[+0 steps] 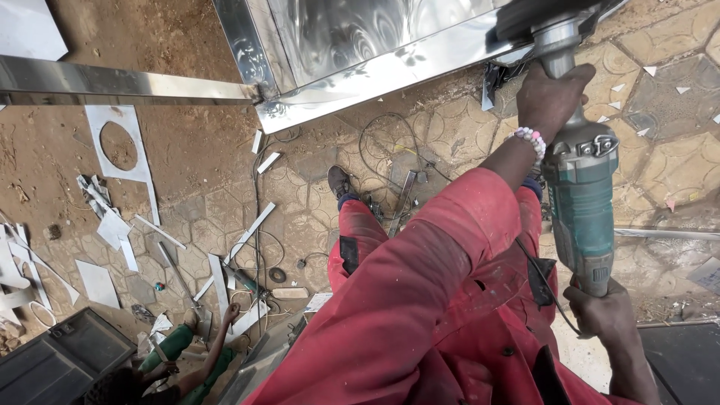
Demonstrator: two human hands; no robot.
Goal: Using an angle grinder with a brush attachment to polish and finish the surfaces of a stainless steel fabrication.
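Hands grip a teal angle grinder point(581, 202) at both ends: the left hand point(551, 97) is wrapped around its front neck just behind the guarded disc, and the right hand point(607, 311) is closed on its rear end where the cable leaves. Its long axis runs from the person's body up toward the lower edge of the polished stainless steel frame point(390, 79), so the left hand is the nearer to the steel. Below, offcuts point(112, 225) litter the paved ground point(675, 165), beside another person's arm point(217, 341).
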